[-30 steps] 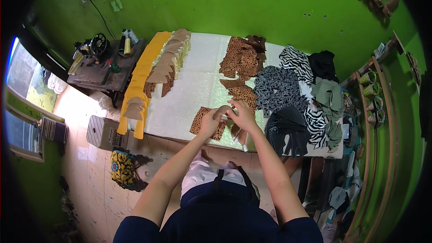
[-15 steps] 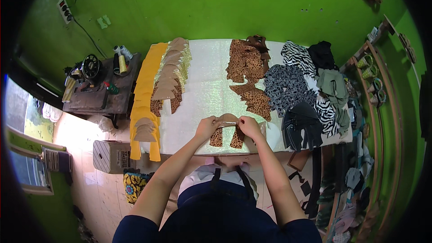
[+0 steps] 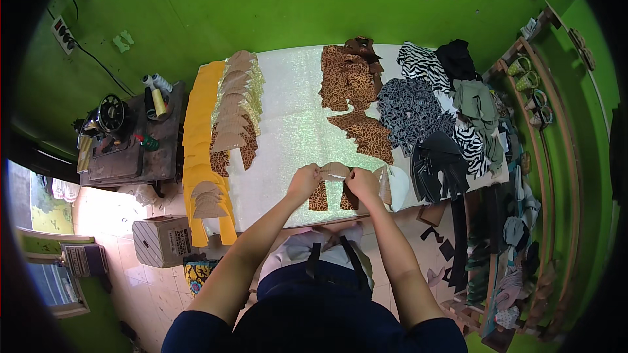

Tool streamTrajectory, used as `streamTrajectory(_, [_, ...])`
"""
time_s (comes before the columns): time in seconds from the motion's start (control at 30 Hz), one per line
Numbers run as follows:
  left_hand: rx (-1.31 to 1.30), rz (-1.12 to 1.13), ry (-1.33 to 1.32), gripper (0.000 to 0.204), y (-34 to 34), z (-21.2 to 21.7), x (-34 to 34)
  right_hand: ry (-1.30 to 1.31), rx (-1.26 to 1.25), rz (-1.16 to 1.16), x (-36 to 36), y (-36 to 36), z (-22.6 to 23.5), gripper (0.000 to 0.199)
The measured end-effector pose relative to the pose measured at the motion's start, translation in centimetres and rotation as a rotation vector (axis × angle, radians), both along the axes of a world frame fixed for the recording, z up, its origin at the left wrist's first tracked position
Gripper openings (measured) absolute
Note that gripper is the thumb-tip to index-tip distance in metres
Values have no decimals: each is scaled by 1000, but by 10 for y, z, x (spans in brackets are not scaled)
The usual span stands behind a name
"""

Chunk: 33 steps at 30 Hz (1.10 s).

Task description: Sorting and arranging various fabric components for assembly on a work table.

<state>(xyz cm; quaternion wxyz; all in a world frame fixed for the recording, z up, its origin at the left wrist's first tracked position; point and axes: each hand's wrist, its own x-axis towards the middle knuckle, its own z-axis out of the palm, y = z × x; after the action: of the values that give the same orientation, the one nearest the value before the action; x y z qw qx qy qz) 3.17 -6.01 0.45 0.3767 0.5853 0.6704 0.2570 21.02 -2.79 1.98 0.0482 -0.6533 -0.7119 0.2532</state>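
At the near edge of the table, a brown half-round piece [image 3: 335, 169] with a pale shiny strip lies over a leopard-print cut piece [image 3: 318, 199] with two legs. My left hand [image 3: 305, 182] pinches its left end, and my right hand [image 3: 364, 184] pinches its right end. Both hands are closed, fingertips partly hidden. Just right of my right hand lies a white rounded sheet [image 3: 398, 187]. Further left, an overlapping row of brown half-round pieces [image 3: 230, 124] rests over leopard-print pieces [image 3: 248, 151]. Beyond my hands are loose leopard-print pieces [image 3: 364, 136].
Yellow cut pieces [image 3: 203, 111] line the table's left side. Black pieces [image 3: 439, 163], a grey patterned heap [image 3: 417, 114] and zebra-print fabric [image 3: 424, 65] crowd the right. A sewing machine [image 3: 110, 116] stands left, above a cardboard box [image 3: 161, 240]. A wooden rack [image 3: 546, 150] stands right.
The view has shifted a little. My hands still hold the brown half-round piece, which now lies flatter over the leopard-print piece. More of the brown-edged piece beside the white sheet shows.
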Motion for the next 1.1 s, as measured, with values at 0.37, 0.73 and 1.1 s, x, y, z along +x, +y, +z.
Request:
streamTrajectory(0.37, [6, 19, 140, 25, -6, 2, 4, -95, 311, 15, -9, -15, 12, 25])
streamTrajectory(0.73, [-39, 36, 170, 32, -2, 0, 9, -72, 308, 489, -23, -46, -23, 60])
streamTrajectory(1.1, [69, -53, 411, 27, 1, 13, 16, -91, 275, 448, 14, -12, -25, 57])
